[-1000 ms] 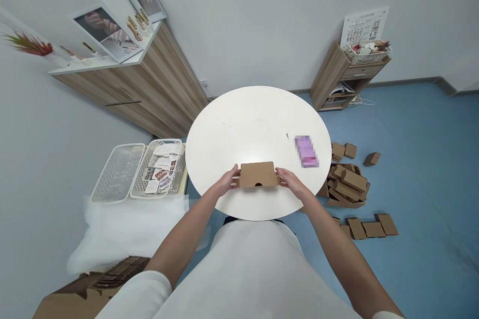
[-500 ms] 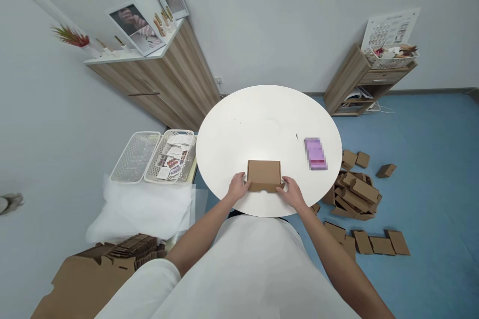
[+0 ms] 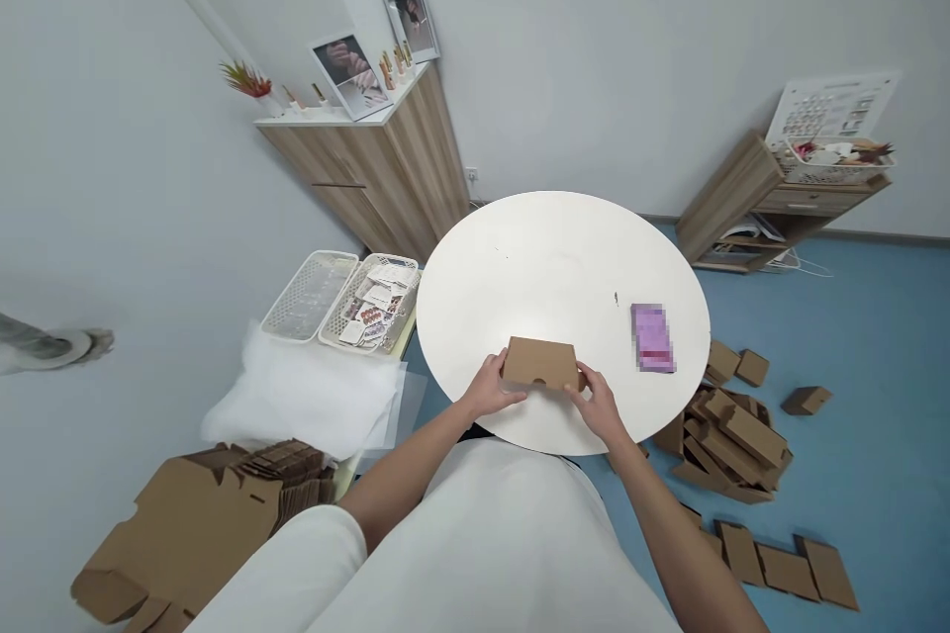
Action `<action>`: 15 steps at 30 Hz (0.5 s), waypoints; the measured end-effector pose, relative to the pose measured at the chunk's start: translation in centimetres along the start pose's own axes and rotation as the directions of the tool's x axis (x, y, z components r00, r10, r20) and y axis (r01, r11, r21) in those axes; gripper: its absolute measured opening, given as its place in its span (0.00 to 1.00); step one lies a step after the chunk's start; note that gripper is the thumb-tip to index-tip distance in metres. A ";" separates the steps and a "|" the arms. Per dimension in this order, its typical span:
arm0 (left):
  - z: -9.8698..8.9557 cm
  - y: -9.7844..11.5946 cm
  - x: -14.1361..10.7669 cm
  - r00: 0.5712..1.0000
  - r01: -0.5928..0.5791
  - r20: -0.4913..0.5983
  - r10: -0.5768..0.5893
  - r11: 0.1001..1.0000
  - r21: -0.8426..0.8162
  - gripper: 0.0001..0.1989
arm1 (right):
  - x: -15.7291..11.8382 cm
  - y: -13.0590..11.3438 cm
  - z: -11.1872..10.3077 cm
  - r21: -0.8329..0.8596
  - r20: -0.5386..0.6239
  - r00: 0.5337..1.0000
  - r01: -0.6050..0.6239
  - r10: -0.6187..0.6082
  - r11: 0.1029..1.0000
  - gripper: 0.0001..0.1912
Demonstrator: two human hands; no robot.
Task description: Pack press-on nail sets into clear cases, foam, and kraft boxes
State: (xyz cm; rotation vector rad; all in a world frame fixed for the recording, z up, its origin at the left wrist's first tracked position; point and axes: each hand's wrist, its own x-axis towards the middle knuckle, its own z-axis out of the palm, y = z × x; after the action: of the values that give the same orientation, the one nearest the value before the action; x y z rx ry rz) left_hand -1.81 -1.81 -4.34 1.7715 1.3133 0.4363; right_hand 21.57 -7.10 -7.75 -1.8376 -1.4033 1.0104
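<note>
Hands (image 3: pixel 491 390) hold box (image 3: pixel 540 361), long axis sideways, notch (image 3: pixel 540 383) on near side.

1. The head camera is looking out from the person's head, facing forward and steeply down over their white shirt (image 3: pixel 475 554).
2. It is viewing the white table (image 3: pixel 556 267) from above its near side, close enough to be taking in the whole top, with the cardboard box (image 3: pixel 541 362) appearing slightly below and right of centre.
3. The view is spreading wide, reaching the cabinet (image 3: pixel 356 163) at left, blue floor (image 3: pixel 891 326) at right and wall (image 3: pixel 594 49) beyond.
</note>
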 end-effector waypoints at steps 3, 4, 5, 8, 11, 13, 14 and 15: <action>-0.7 0.4 0.6 1.000 0.019 -0.006 -0.018 0.999 0.049 0.35 | 0.6 -1.6 -1.2 0.004 0.012 0.999 -0.047 0.046 0.999 0.28; -0.8 0.5 0.9 1.000 0.027 0.007 -0.027 0.997 0.068 0.31 | 0.7 -2.0 -1.5 0.002 0.024 0.998 -0.061 0.061 0.998 0.28; -1.0 0.6 1.2 0.999 0.036 0.022 -0.038 0.996 0.087 0.27 | 0.9 -2.4 -1.8 -0.002 0.041 0.997 -0.068 0.068 0.998 0.27; -1.2 0.6 1.8 0.996 0.052 0.068 -0.063 0.988 0.146 0.21 | 1.1 -3.2 -2.3 -0.008 0.116 0.993 -0.030 0.031 1.000 0.26; -1.1 0.2 2.0 0.994 0.076 0.058 -0.088 0.981 0.178 0.25 | 1.1 -3.6 -2.6 -0.011 0.145 0.989 0.008 -0.006 1.000 0.26; -0.8 0.0 1.9 0.995 0.093 0.017 -0.098 0.977 0.192 0.29 | 1.1 -3.7 -2.7 -0.014 0.117 0.993 -0.002 0.004 1.000 0.25; -0.7 -0.2 1.9 0.995 0.096 -0.008 -0.096 0.975 0.202 0.31 | 1.1 -3.7 -2.7 -0.014 0.099 0.995 -0.011 0.012 1.000 0.25; -0.6 -0.2 1.9 0.996 0.094 -0.030 -0.089 0.973 0.213 0.31 | 1.1 -3.7 -2.8 -0.015 0.082 0.996 -0.020 0.021 1.000 0.25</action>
State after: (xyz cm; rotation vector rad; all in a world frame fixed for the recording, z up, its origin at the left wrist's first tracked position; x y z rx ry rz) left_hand -1.64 0.19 -4.60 1.8765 1.4962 0.2692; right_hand 22.20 -5.12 -3.44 -1.8431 -1.4456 1.1005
